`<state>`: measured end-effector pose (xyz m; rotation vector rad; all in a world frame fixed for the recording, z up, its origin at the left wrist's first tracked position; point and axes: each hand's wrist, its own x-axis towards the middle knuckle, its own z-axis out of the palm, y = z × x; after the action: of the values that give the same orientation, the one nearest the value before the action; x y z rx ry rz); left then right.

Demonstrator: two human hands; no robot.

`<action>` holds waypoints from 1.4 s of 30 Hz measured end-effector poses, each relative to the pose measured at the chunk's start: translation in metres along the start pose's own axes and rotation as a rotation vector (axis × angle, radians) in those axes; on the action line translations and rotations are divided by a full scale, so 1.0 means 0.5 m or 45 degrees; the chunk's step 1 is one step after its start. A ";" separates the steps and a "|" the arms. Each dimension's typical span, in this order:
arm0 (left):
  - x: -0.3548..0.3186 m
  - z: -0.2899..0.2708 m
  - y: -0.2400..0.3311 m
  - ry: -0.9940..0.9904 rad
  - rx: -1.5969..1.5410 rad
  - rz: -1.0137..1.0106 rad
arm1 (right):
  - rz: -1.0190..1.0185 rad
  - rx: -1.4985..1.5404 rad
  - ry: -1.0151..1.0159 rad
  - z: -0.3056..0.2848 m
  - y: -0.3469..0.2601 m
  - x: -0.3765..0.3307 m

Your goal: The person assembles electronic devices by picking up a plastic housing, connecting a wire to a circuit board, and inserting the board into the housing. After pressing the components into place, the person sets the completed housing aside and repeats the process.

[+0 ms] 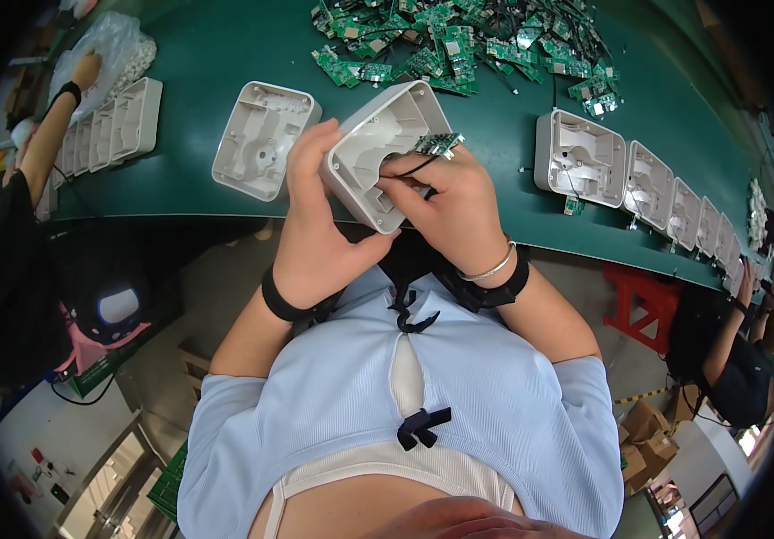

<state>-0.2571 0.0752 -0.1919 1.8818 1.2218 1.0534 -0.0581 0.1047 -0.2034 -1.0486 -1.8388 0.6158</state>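
My left hand (315, 225) is wrapped round a white plastic housing (376, 126), an open box with rounded corners that it holds tilted above the table's near edge. Inside the box's opening, my right hand (454, 193) pinches a black cable (415, 168) between thumb and fingers. A small green circuit board (441, 145) hangs at that cable's end, resting by the fingers at the box's right wall. The cable's other end is hidden by the fingers. A second white housing (265, 144) lies open side up on the table, left of the held one.
Many green circuit boards (459, 54) with black cables are heaped at the far side of the green table (198, 54). To the right runs a row of white housings (580, 162); more housings (135, 121) stand left, near another person's hand (88, 69) at a plastic bag (117, 40).
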 end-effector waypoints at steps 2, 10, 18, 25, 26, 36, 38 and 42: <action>-0.003 0.001 -0.004 0.010 -0.074 -0.023 | 0.045 0.010 -0.087 -0.006 0.000 0.001; 0.002 -0.013 -0.009 -0.017 -0.115 -0.042 | 0.507 0.461 0.240 -0.045 0.024 -0.003; 0.008 -0.018 -0.008 -0.043 -0.117 -0.047 | 0.179 0.322 0.066 -0.057 0.052 0.034; 0.017 -0.029 0.013 -0.088 -0.197 -0.187 | 0.202 0.461 -0.132 -0.092 0.033 0.031; 0.017 -0.030 0.014 -0.083 -0.215 -0.213 | 0.205 0.411 -0.169 -0.103 0.033 0.032; 0.012 -0.037 0.020 -0.075 -0.012 -0.145 | 0.272 0.442 -0.265 -0.121 0.005 0.017; 0.011 -0.030 0.008 -0.068 -0.038 -0.099 | 0.200 0.327 -0.314 -0.109 -0.002 0.017; 0.005 -0.016 -0.006 -0.041 -0.102 -0.005 | 0.091 0.415 -0.552 -0.105 -0.001 0.021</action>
<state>-0.2644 0.0794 -0.1898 1.8278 1.1472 1.0507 -0.0143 0.1129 -0.1735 -0.8060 -1.9779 1.2172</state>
